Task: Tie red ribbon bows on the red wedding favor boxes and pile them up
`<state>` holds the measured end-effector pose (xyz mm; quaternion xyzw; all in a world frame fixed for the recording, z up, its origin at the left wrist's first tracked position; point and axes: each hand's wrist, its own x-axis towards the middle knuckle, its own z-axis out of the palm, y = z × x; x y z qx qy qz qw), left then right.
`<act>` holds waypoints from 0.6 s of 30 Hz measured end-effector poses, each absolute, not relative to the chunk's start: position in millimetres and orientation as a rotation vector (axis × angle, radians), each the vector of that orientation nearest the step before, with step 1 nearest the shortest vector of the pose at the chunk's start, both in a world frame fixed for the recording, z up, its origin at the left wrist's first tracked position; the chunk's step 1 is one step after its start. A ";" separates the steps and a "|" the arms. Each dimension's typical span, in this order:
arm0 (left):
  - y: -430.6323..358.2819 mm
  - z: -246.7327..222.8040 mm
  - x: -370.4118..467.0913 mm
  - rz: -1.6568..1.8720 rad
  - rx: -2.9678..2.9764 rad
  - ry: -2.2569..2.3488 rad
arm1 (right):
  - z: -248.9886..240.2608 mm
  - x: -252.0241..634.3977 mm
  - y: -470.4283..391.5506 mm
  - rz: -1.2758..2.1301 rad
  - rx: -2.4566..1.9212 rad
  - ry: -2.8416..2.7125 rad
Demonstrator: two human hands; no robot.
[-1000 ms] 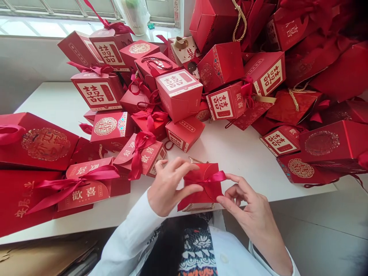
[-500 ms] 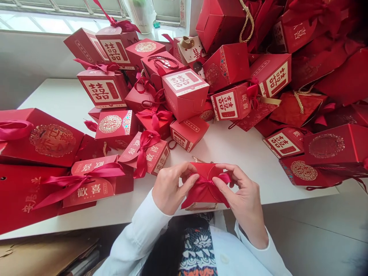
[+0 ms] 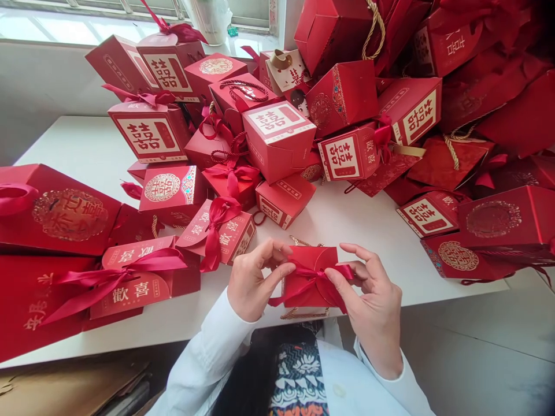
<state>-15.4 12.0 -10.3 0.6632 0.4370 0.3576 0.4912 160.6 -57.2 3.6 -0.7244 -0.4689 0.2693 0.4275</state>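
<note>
A small red gift box (image 3: 318, 255) stands at the table's front edge, a crimson ribbon (image 3: 310, 278) tied across its top. Gold cord shows at its back and front sides. My left hand (image 3: 258, 283) is at the box's left, thumb and forefinger pinched on the ribbon's left loop. On the other side, my right hand (image 3: 368, 306) grips the ribbon's right part between its thumb and bent fingers, while its forefinger is raised. The knot lies between both hands, over the middle of the lid.
Many red boxes with ribbons and cords are heaped at the back and right, among them a tilted box (image 3: 277, 136). More lie at the left, including a ribboned box (image 3: 134, 283). Below the white table (image 3: 377, 231) at left is brown cardboard (image 3: 65, 381).
My right forefinger has lifted off the ribbon and straightened. The ribbon's left loop is drawn out narrower toward my left hand. The view has shifted slightly.
</note>
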 end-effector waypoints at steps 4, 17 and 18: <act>11.0 -10.9 -17.1 0.886 1.605 1.044 | 2.7 160.3 -56.7 0.688 -1.809 -1.127; 15.8 3.5 -19.2 0.863 1.974 0.982 | 4.3 160.4 -55.0 0.708 -1.765 -1.063; 14.9 6.3 -17.7 0.896 2.006 0.996 | 4.6 160.2 -54.4 0.715 -1.750 -1.066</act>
